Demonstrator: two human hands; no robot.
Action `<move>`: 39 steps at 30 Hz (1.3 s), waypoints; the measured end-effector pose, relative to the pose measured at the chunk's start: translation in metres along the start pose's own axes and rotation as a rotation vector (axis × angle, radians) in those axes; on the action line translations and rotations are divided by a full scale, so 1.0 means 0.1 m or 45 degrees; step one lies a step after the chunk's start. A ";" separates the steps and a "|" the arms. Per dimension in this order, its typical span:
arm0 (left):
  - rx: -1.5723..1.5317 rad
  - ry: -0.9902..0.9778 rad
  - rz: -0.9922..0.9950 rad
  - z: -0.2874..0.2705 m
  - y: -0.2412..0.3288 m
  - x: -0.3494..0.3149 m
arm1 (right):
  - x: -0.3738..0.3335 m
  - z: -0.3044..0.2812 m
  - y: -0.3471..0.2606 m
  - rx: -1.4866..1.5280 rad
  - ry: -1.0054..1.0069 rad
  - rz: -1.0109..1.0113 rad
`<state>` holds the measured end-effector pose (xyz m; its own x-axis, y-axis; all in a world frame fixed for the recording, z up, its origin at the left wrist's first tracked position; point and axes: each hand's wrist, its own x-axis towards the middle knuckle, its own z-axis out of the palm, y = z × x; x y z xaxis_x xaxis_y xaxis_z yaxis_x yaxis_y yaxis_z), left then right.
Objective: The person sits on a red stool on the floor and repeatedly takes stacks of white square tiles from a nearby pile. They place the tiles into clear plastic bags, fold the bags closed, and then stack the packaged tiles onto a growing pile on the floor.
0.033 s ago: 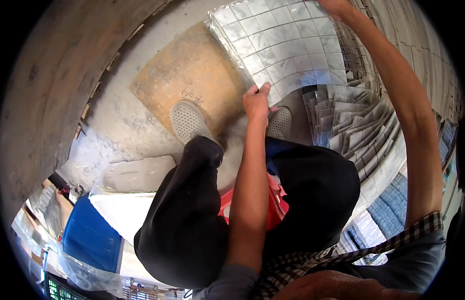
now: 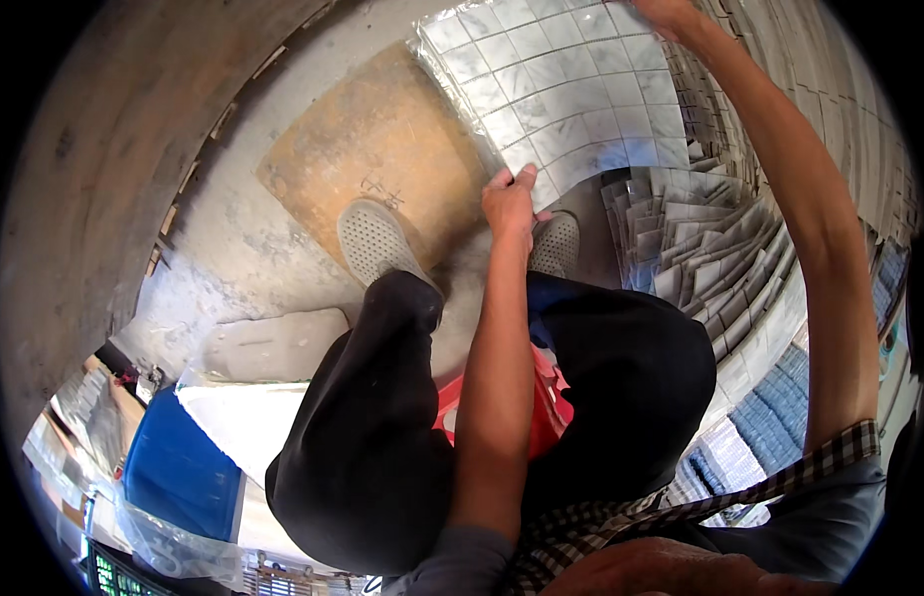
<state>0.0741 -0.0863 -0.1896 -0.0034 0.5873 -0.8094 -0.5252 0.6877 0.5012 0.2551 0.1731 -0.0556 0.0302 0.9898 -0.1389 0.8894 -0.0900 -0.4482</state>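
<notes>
A mosaic tile sheet (image 2: 566, 99) of white, grey-veined squares stretches between my hands at the far middle. Clear plastic film glints along its left edge. My left hand (image 2: 510, 206) is closed on the near left corner, with the thumb lying on the tile face. At the far right corner my right hand (image 2: 667, 16) grips the sheet's edge; its fingertips are partly cut off by the picture's edge. The sheet bends at its near side. Right of it, several similar tile sheets (image 2: 695, 223) lean together in a row, close to my right knee.
A brown board (image 2: 373, 139) lies on the concrete floor, under one of my grey perforated shoes (image 2: 376, 238). Something red (image 2: 551, 412) shows between my legs. A blue bin (image 2: 182, 462) stands at the lower left. Stacked tile sheets (image 2: 830, 89) line the right, and a wooden surface (image 2: 94, 169) curves along the left.
</notes>
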 end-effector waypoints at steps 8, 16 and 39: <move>0.081 -0.092 -0.023 -0.04 -0.09 0.14 | 0.07 0.05 0.18 -0.196 0.035 0.159; 0.157 -0.095 0.025 -0.02 -0.05 0.15 | 0.33 0.31 0.67 0.034 0.151 0.107; 1.355 0.330 0.441 0.21 0.16 -0.21 | -0.21 0.56 1.67 -0.270 0.002 -0.029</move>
<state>0.0834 -0.0794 -0.1580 -0.2473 0.7946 -0.5545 0.5231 0.5912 0.6139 0.3776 0.1311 -0.1767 0.0096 0.9915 -0.1296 0.9660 -0.0427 -0.2550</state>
